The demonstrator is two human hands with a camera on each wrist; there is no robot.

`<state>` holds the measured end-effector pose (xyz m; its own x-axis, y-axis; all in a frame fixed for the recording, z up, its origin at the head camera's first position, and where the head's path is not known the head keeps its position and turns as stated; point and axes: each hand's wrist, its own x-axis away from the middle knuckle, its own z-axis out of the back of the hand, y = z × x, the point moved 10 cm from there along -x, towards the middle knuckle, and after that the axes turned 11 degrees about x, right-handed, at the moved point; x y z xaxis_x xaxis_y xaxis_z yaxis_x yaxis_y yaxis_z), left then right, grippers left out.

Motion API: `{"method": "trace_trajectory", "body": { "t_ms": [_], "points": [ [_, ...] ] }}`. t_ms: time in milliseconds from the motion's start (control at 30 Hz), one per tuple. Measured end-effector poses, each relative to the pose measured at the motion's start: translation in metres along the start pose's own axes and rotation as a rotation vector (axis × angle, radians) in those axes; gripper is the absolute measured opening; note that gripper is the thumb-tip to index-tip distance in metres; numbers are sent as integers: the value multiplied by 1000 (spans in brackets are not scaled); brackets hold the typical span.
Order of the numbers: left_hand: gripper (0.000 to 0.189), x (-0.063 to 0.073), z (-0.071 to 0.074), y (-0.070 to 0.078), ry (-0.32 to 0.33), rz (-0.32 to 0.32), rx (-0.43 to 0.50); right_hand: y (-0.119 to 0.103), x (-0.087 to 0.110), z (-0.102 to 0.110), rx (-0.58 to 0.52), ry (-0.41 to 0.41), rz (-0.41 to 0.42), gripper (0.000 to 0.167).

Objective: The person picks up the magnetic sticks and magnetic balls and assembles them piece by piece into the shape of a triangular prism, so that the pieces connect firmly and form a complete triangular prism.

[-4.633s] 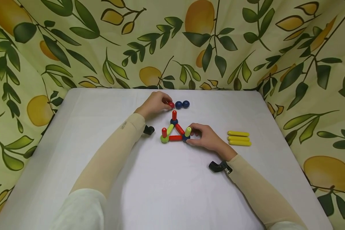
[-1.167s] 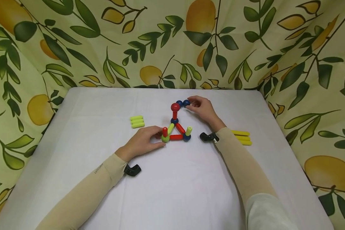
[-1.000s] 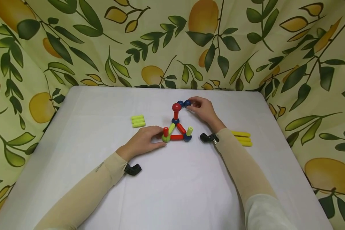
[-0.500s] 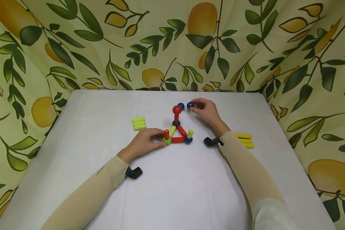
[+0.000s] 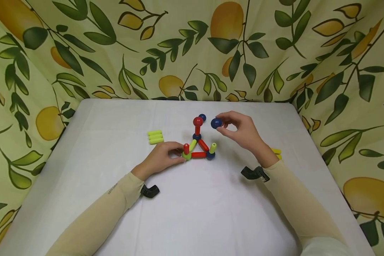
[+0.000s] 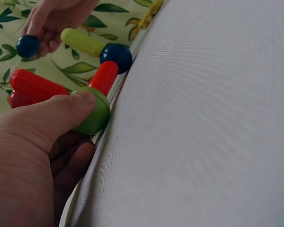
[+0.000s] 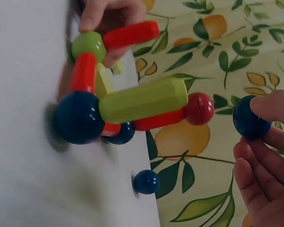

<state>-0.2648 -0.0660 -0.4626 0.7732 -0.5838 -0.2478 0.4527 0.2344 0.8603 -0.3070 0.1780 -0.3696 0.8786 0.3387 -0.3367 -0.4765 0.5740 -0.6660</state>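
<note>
A triangle of red and light-green rods joined by balls stands on the table, with an upright rod at each corner. My left hand (image 5: 158, 158) holds the green ball (image 6: 95, 113) at its left corner, thumb on top in the left wrist view. A red ball (image 5: 197, 121) caps the rear red upright. The front-left red upright (image 5: 186, 148) and the right light-green upright (image 7: 144, 100) have bare tops. Between thumb and fingers, my right hand (image 5: 243, 129) pinches a blue ball (image 5: 216, 123) in the air, right of the red ball and apart from the frame.
One loose blue ball (image 5: 202, 117) lies behind the red ball. Light-green rods (image 5: 155, 137) lie side by side to the left. Yellow rods (image 5: 276, 152) at the right are partly hidden by my right forearm. A patterned curtain (image 5: 192, 49) surrounds the white table (image 5: 192, 213).
The red ball, formerly in my left hand, now tops the rear upright. My left hand moved to the green ball. My right hand took a blue ball from the back and lifted it rightward.
</note>
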Motion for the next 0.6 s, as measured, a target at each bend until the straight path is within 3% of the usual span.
{"method": "trace_trajectory", "body": {
  "t_ms": [200, 367, 600],
  "points": [
    [37, -2, -1, 0, 1, 8, -2, -20, 23, 2, 44, -36, 86, 37],
    [37, -2, -3, 0, -2, 11, -10, -23, 39, -4, 45, -38, 131, 38],
    [38, -1, 0, -1, 2, 14, -22, -21, 43, -15, 31, -61, 149, 40]
  ]
}}
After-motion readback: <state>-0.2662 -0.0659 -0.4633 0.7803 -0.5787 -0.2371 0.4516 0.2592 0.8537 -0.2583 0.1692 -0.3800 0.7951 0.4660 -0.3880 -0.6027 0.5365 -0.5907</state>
